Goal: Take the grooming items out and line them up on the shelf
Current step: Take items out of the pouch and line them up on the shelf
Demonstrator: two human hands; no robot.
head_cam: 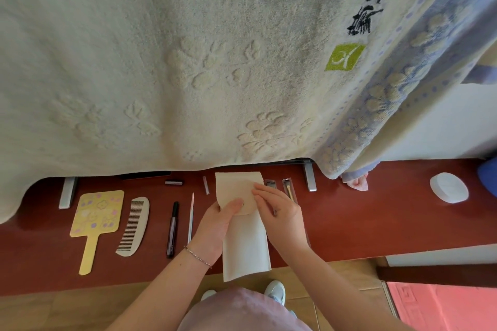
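While both hands work at the cream pouch (pixel 246 244), most of the kit looks to be out already. On the red shelf (pixel 349 223), running left to right, lie the yellow hand mirror (pixel 98 213), the white comb (pixel 133 226), a black pen-like stick (pixel 172 228) and a thin metal file (pixel 191 216), roughly parallel. Further back sit a small dark tube (pixel 173 182) and a slim clear stick (pixel 206 185). To the right of the pouch, two small packaged tools (pixel 279 187) peek out, partly hidden by the right hand.

The left hand (pixel 215 231) grips the pouch at its left edge, thumb pressed on the flap. The right hand (pixel 279 212) has its fingers bent onto the flap's right side, pinching or pressing it; which, I cannot tell. Whether anything remains inside, no telling from here either.

My read: this is a last check of the pouch. To do it well, pin the body flat with the left hand, lift the flap fully and feel down to the bottom. Anything found wants laying in the gap beside the file, parallel to its neighbours. Watch the hanging towel (pixel 188 62), which drapes over the shelf's back edge and could hide small pieces.
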